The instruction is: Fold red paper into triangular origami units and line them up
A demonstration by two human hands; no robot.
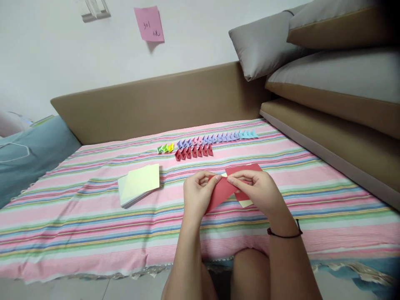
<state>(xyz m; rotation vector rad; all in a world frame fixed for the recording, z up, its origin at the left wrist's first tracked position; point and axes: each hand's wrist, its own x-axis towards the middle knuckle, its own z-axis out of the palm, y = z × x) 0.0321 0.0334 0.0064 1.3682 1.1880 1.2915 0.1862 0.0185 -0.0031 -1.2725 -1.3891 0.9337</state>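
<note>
Between my two hands is a red sheet of paper (221,192), pinched near its upper edge. My left hand (200,189) is closed on its left side, thumb on top. My right hand (258,185) grips the same sheet with thumb and fingers at the upper right. More red paper (244,168) lies on the cloth beneath my right hand, with a pale yellow sheet (246,203) showing under it. Beyond my hands stands a row of small folded red paper pieces (194,152). Behind that runs a longer row of purple, pink and blue folded pieces (215,139).
A stack of pale yellow paper (140,183) lies to the left. Several green and yellow folded pieces (165,148) stand behind it. The striped cloth (93,216) covers the surface. A brown backrest (162,104) closes the back; grey and brown cushions (337,91) are piled at the right.
</note>
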